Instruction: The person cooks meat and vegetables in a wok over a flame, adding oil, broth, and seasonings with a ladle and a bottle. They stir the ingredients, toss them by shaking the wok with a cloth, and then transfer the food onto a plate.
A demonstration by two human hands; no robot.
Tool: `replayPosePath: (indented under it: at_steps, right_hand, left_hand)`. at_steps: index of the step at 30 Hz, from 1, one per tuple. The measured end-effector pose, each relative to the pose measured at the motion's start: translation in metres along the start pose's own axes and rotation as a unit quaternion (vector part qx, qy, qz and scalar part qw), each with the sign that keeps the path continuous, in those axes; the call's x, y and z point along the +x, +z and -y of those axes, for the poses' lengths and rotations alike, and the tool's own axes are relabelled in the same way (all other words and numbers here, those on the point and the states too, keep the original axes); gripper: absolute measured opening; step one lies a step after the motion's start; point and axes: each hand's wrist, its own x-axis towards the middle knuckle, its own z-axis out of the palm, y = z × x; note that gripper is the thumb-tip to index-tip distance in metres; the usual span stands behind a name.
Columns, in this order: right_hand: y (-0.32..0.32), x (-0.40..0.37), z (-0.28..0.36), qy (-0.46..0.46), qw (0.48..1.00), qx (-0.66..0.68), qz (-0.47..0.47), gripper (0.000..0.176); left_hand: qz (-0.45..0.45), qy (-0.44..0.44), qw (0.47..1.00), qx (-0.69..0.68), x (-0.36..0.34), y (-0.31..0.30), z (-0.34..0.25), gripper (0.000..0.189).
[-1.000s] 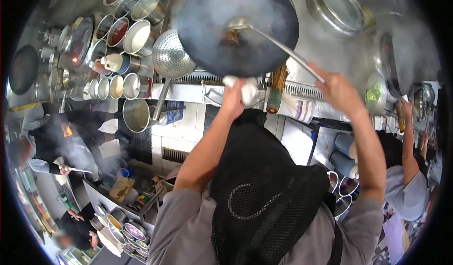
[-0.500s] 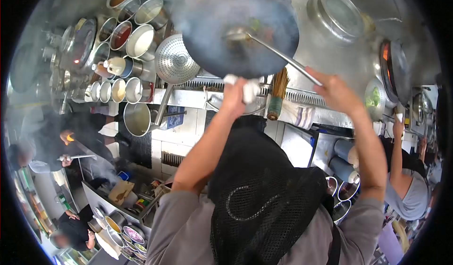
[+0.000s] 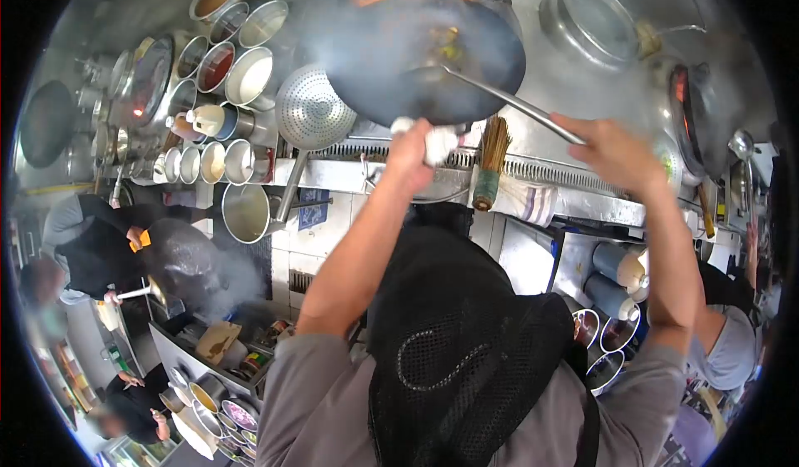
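Note:
A dark wok point(image 3: 374, 84) is tilted over the burner, its far rim near orange flames, with smoke over it. My left hand point(image 3: 414, 155) is closed round a white cloth point(image 3: 439, 144) at the wok's near rim. My right hand point(image 3: 612, 152) grips the long metal handle of a ladle point(image 3: 524, 107), whose head reaches into the wok and is blurred by smoke. Some green and yellow food point(image 3: 448, 44) shows inside the wok, above the ladle's head.
A perforated strainer point(image 3: 314, 105) lies left of the wok, beside metal containers point(image 3: 250, 76). A bamboo brush point(image 3: 491, 163) and striped towel point(image 3: 528, 201) are at the counter's edge. A co-worker point(image 3: 91, 246) at left holds a smoking wok; another person's sleeve point(image 3: 728, 346) shows at right.
The wok's far rim has dropped back from the flames, and the food shows higher in it. My right hand has moved slightly right with the ladle. The left co-worker's wok has swung up.

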Motion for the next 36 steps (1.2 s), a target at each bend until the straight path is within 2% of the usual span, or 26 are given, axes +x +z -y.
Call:
replayPosePath:
  at_steps: [2,4,5,6,8,9,11,12,13,15,16,17,18,19,21,22,24,26,27,30,32,34,36]
  right_hand:
    - [0.05,0.012,-0.017,0.044,0.998,-0.031,-0.044,0.051]
    - [0.063,-0.007,0.001,0.068,0.996,-0.011,-0.063,0.051]
    - [0.068,-0.019,0.011,0.089,0.993,0.011,-0.076,0.051]
    - [0.056,-0.034,0.016,0.08,0.996,0.01,-0.038,0.052]
    - [0.012,-0.058,0.017,0.034,0.997,0.055,0.031,0.057]
    - [-0.014,-0.061,0.021,0.091,0.986,0.088,0.108,0.057]
    - [-0.057,-0.045,0.047,0.155,0.974,0.036,0.162,0.054]
    - [-0.067,-0.032,0.055,0.199,0.962,0.002,0.187,0.054]
    - [-0.057,-0.023,0.038,0.201,0.961,0.002,0.188,0.054]
    - [-0.005,-0.001,-0.01,0.014,0.999,-0.019,0.023,0.056]
    - [0.022,0.008,-0.023,0.016,1.0,-0.015,-0.013,0.057]
    - [0.048,0.017,-0.035,0.019,0.999,-0.011,-0.049,0.058]
    - [0.074,0.018,-0.042,0.022,0.995,-0.007,-0.093,0.058]
    - [0.097,0.011,-0.045,0.022,0.99,-0.005,-0.139,0.058]
    - [0.129,-0.009,-0.04,0.016,0.978,0.029,-0.206,0.059]
    - [0.135,-0.02,-0.028,0.002,0.969,0.056,-0.24,0.06]
    - [0.121,-0.04,0.005,0.031,0.966,0.099,-0.239,0.059]
    - [0.105,-0.051,0.023,0.051,0.964,0.113,-0.237,0.059]
    - [0.103,-0.054,0.024,0.049,0.965,0.107,-0.235,0.059]
    - [0.091,-0.048,0.007,0.079,0.968,0.08,-0.226,0.057]
    - [0.103,-0.036,-0.027,0.145,0.973,0.018,-0.178,0.054]
    - [0.101,-0.002,-0.008,0.115,0.973,-0.003,-0.198,0.051]
    - [0.106,0.048,0.015,0.077,0.964,0.046,-0.252,0.049]
  left_hand:
    - [-0.046,0.036,0.997,0.046,0.003,-0.037,0.042,0.026]
    - [-0.029,0.015,0.999,0.032,-0.007,-0.086,0.077,0.034]
    - [-0.031,-0.007,0.998,0.049,-0.032,-0.086,0.076,0.034]
    - [-0.032,-0.025,0.997,0.068,-0.052,-0.074,0.063,0.035]
    - [-0.08,0.006,0.995,0.065,-0.081,-0.022,0.037,0.033]
    - [-0.122,-0.022,0.99,0.062,-0.079,-0.011,0.025,0.026]
    - [-0.086,-0.046,0.995,0.027,-0.071,0.027,-0.018,0.014]
    - [-0.041,-0.028,0.998,0.035,-0.047,0.02,-0.023,0.014]
    - [-0.042,-0.021,0.998,0.041,-0.029,0.017,-0.021,0.013]
    - [-0.071,0.011,0.995,0.068,-0.007,0.001,0.003,0.012]
    - [-0.1,0.033,0.99,0.093,0.002,-0.017,0.025,0.012]
    - [-0.08,0.066,0.992,0.072,0.001,-0.036,0.048,0.019]
    - [-0.078,0.034,0.995,0.043,0.0,-0.057,0.065,0.024]
    - [-0.043,0.052,0.995,0.077,0.0,-0.082,0.081,0.027]
    - [-0.063,0.059,0.992,0.097,-0.019,-0.086,0.089,0.028]
    - [-0.044,0.122,0.99,0.059,-0.03,-0.049,0.073,0.026]
    - [-0.105,0.05,0.993,0.011,-0.01,-0.03,0.056,0.023]
    - [-0.122,0.027,0.992,-0.006,0.032,-0.015,0.025,0.015]
    - [-0.089,0.026,0.996,0.01,0.042,-0.005,0.005,0.013]
    - [-0.118,0.029,0.993,-0.001,0.057,-0.005,0.007,0.011]
    - [-0.105,0.037,0.994,0.003,0.069,-0.025,0.015,0.014]
    - [-0.144,0.023,0.989,0.001,0.074,-0.021,0.013,0.019]
    - [-0.119,0.027,0.993,-0.007,0.093,-0.043,0.026,0.025]
